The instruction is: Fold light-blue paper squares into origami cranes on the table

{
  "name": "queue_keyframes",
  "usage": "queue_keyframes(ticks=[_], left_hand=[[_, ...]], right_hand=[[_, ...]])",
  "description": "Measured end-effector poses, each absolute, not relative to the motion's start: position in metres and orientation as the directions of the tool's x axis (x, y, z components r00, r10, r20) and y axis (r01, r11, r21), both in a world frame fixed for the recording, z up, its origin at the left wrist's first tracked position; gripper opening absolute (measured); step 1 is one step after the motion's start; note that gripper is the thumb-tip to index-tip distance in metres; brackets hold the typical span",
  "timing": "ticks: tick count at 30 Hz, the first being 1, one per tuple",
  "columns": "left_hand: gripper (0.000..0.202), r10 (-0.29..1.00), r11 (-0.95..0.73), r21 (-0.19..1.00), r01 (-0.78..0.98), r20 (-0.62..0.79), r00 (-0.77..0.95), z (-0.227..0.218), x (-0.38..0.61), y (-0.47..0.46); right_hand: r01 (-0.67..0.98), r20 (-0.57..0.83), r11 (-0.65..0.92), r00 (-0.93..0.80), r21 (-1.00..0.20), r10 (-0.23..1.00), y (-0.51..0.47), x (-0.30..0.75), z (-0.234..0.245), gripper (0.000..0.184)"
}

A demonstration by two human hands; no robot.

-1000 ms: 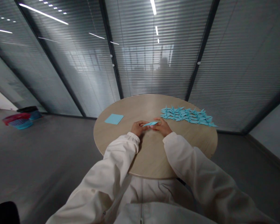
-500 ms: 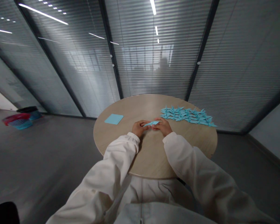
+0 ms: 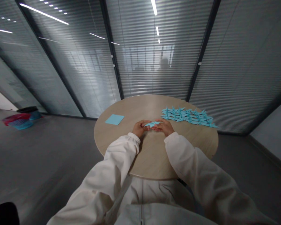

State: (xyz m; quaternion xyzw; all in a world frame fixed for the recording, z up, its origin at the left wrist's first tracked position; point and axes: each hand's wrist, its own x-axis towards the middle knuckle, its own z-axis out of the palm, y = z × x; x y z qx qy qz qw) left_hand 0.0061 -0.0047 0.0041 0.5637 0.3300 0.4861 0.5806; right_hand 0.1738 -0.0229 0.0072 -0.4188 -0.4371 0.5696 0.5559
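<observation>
Near the middle of the round table, a partly folded piece of light blue origami paper (image 3: 152,124) is held between both hands. My left hand (image 3: 140,127) pinches its left end, fingers closed. On the other end, my right hand (image 3: 164,126) grips the paper with bent fingers, which cover part of it. Rows of folded blue paper cranes (image 3: 188,117) stand close together to the right of my right hand. Left of my hands lies flat square blue paper (image 3: 114,119); whether it is one sheet or a stack I cannot tell.
The round wooden table (image 3: 152,162) reaches to my lap. Behind it rises a glass partition (image 3: 152,78) with blinds and dark frames. Bins (image 3: 20,120) with red and black liners stand on the floor at left. A dark rounded object (image 3: 4,214) shows at lower left.
The blue paper between my hands has changed shape and shows different folds. My right hand has shifted slightly, its fingers now lying differently on the paper. My left hand has barely moved.
</observation>
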Motion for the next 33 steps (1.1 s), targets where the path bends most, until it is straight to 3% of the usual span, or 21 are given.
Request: queue_keyframes(ticks=[12,23,29,33], left_hand=[[0.045,0.917,-0.045,0.953,-0.3,0.158,0.366,-0.005,0.003,0.0],[0.041,0.982,0.055,0.92,-0.388,0.02,0.187,0.011,0.01,-0.006],[0.041,0.974,-0.029,0.973,-0.229,0.079,0.211,0.001,0.009,-0.001],[0.037,0.981,-0.013,0.971,-0.238,0.058,0.186,-0.001,0.007,0.002]], right_hand=[[-0.255,0.066,0.065,0.005,-0.965,0.998,-0.019,0.175,0.002,0.034],[-0.227,0.168,0.18,0.072,-0.957,0.983,-0.014,0.173,-0.005,0.037],[-0.121,0.225,0.226,0.026,-0.966,0.974,-0.019,0.168,-0.003,0.037],[0.095,0.383,0.381,0.005,-0.92,0.924,-0.022,0.168,-0.001,0.035]])
